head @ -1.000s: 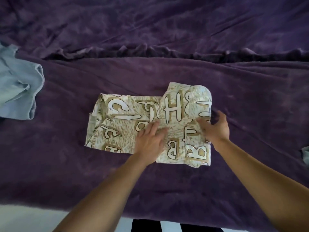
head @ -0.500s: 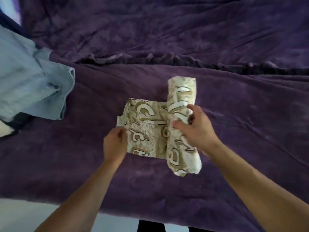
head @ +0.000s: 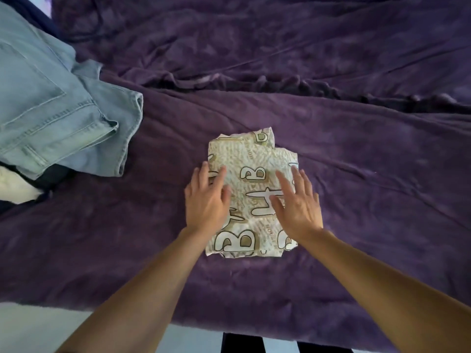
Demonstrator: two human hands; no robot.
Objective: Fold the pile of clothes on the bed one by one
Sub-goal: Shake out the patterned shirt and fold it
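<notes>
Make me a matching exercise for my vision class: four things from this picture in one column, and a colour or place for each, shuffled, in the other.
Things:
1. folded garment
2. jeans
3. blanket
4. left hand

Descriptions:
a. light blue, at the far left
b. purple, spread beneath the clothes
c. fingers straight, resting on the garment's left side
d. cream with big letters, in the middle

Pairs: 1-d, 2-a, 3-b, 4-c.
</notes>
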